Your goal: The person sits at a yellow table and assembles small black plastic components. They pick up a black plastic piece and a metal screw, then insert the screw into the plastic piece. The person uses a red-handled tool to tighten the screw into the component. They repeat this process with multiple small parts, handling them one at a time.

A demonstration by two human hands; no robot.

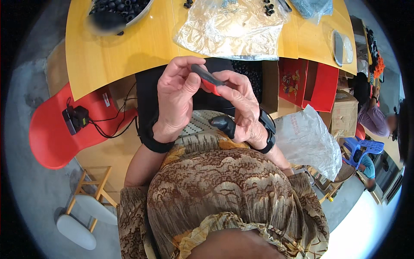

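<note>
Just beyond my chest, both hands hold up a small elongated black-and-red piece [207, 79]; its exact kind is not clear. My left hand [176, 93] pinches its upper left end between thumb and fingers. At the lower right end, the fingers of my right hand [241, 97] are closed round the red part. A black, rounded-tip thing [223, 125] sticks out of the right hand toward the left; whether it is a finger cover or a handle I cannot tell. Black bands circle both wrists.
A yellow table [125, 52] lies ahead, bearing a tub of black parts [118, 11] and a clear plastic bag [233, 32]. Under its edge stand a red box [319, 88] and a box of small black parts [248, 75]. A red chair [54, 129] is at left; people sit far right.
</note>
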